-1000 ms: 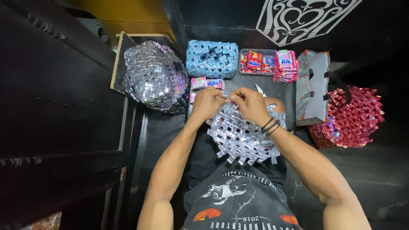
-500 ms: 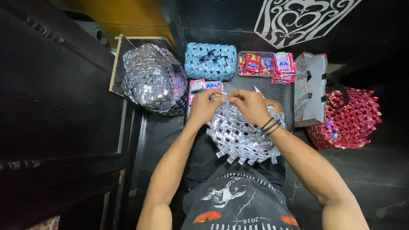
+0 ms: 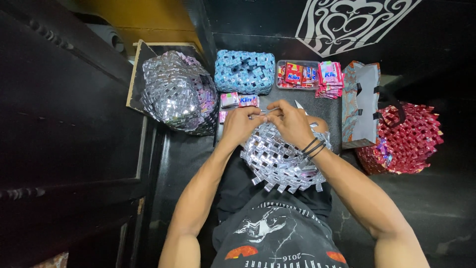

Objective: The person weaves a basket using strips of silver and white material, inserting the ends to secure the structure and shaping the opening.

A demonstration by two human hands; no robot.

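Head view, left hand [image 3: 240,125] and right hand [image 3: 291,124] pinching the top edge of a silver woven piece [image 3: 280,159], fingers closed on it, clear tray [image 3: 297,75] holding red packets beyond, blue woven basket [image 3: 244,72] beside it.

A clear tray [image 3: 297,79] at the far edge of the table [image 3: 327,106] holds small red and blue sachets [image 3: 293,74], and just to its right lies a stack of pink and red sachets [image 3: 329,79]. Two small pink-and-blue sachets [image 3: 239,100] lie flat just in front of the blue woven bag [image 3: 244,72], near the left hand [image 3: 239,125]. A tall paper bag [image 3: 361,104] in grey-blue and orange stands at the table's right edge, touching the red woven basket [image 3: 404,141].
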